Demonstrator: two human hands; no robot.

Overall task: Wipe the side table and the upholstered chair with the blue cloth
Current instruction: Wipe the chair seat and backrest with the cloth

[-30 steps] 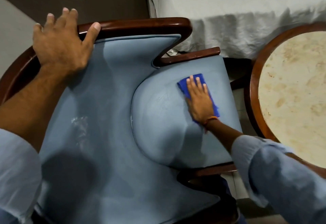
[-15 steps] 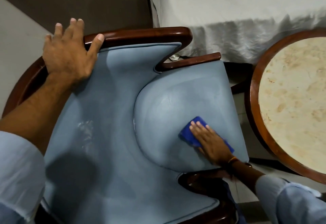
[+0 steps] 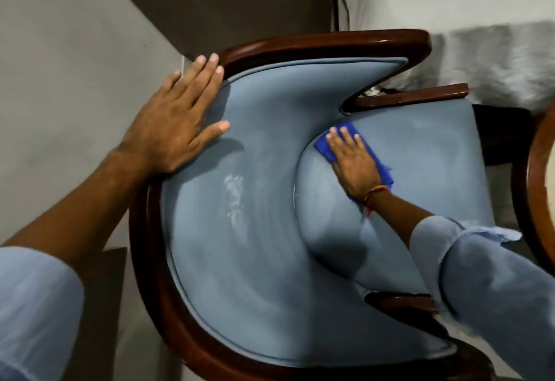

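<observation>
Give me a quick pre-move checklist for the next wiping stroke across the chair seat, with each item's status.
1. Blue cloth flat under right hand: ok.
2. Cloth touching seat cushion: ok.
3. Left hand bracing the chair's backrest: ok.
4. Stroke path toward seat front free of objects: ok.
5. Pale smudge on backrest gone: not ok.
6. Side table already wiped: cannot tell, only its rim shows.

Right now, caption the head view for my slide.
Right hand presses blue cloth onto chair seat; left hand braces the backrest.
</observation>
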